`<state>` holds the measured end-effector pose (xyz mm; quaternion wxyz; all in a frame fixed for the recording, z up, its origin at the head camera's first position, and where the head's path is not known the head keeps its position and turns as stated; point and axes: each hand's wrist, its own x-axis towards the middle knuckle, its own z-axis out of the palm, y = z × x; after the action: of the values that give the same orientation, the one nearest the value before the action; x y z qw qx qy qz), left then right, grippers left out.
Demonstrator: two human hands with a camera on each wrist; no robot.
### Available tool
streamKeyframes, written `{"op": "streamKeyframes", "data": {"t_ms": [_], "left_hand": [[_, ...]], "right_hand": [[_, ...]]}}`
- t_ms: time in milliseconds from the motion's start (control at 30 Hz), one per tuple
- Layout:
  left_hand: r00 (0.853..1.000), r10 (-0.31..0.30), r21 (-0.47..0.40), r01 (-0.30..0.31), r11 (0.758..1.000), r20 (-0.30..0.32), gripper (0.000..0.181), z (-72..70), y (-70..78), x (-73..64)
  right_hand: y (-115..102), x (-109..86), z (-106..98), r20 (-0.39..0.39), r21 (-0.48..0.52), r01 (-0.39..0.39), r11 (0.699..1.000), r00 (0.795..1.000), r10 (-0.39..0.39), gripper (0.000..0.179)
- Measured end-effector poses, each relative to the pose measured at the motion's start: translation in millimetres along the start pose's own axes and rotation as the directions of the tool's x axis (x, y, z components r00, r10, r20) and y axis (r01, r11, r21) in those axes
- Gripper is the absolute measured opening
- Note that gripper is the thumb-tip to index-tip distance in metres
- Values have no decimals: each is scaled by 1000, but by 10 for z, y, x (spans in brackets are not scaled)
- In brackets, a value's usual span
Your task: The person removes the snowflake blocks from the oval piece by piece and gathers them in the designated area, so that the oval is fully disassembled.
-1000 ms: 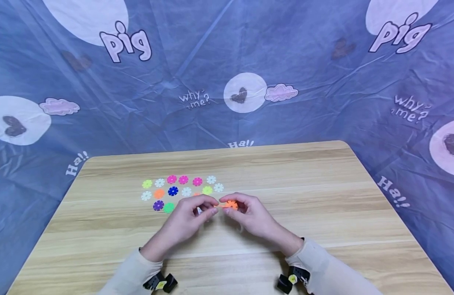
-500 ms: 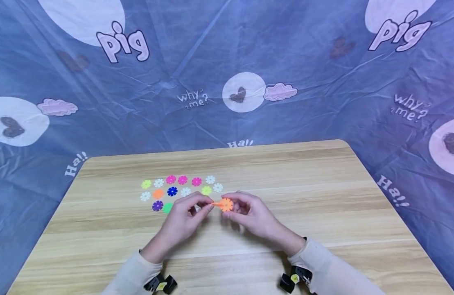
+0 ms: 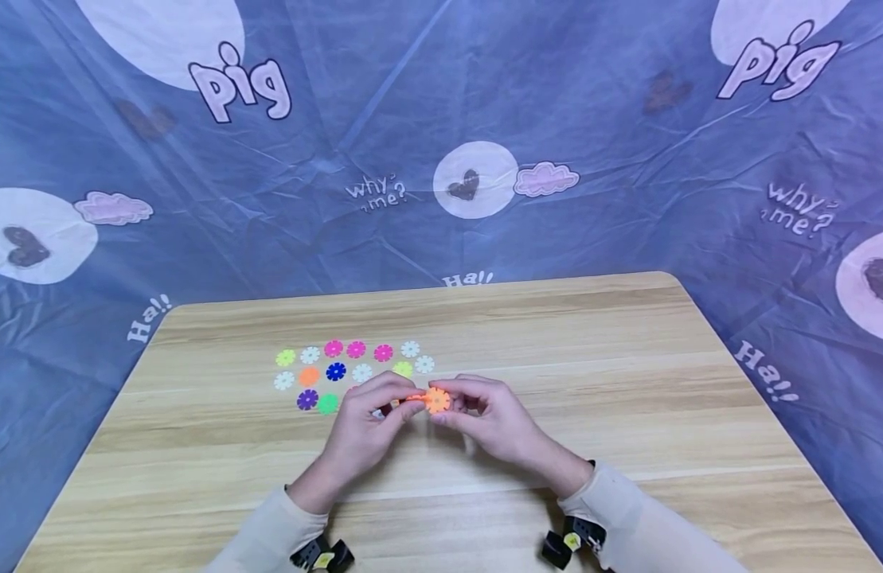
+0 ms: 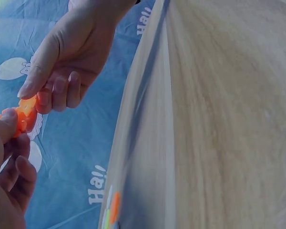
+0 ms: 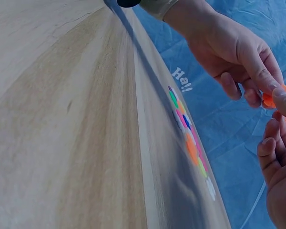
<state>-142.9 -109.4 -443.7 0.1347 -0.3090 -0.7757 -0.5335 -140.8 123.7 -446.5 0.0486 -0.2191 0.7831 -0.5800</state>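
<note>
In the head view both hands meet above the table, holding orange notched plastic discs. My left hand [image 3: 364, 419] pinches one orange disc [image 3: 416, 396], seen nearly edge-on, between thumb and fingers. Thumb and fingertips of my right hand [image 3: 494, 415] hold the rim of another orange disc [image 3: 437, 400], which shows its flat face. The two discs meet at their edges, one turned across the other. In the left wrist view the orange pieces [image 4: 25, 113] lie between both sets of fingertips. Fingers hide much of the orange pieces [image 5: 269, 99] in the right wrist view.
Left of and behind the hands, loose notched discs lie flat in rough rows, including a purple disc [image 3: 308, 399], a blue disc [image 3: 336, 372] and a pink disc [image 3: 356, 349]. My left hand covers part of this group. A printed blue cloth [image 3: 591, 239] hangs behind the wooden table [image 3: 613, 358].
The face-on orange disc has shifted left and shows more clear of the right fingers. My left hand, after drawing back slightly, has come right again, and its fingertips are closer to that disc.
</note>
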Motion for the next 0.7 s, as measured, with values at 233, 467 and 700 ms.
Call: {"op": "streamKeyframes", "data": {"t_ms": [233, 467, 700], "left_hand": [[992, 108, 18, -107, 994, -65, 13, 55, -20, 15], [980, 170, 137, -156, 978, -102, 14, 123, -30, 44], [994, 83, 208, -65, 976, -77, 10, 146, -2, 38]], "right_hand": [[-7, 3, 13, 5, 18, 24, 1000, 1000, -24, 44], [-48, 13, 37, -34, 37, 34, 999, 999, -33, 42], [-44, 5, 23, -60, 69, 0, 998, 998, 4, 44]]}}
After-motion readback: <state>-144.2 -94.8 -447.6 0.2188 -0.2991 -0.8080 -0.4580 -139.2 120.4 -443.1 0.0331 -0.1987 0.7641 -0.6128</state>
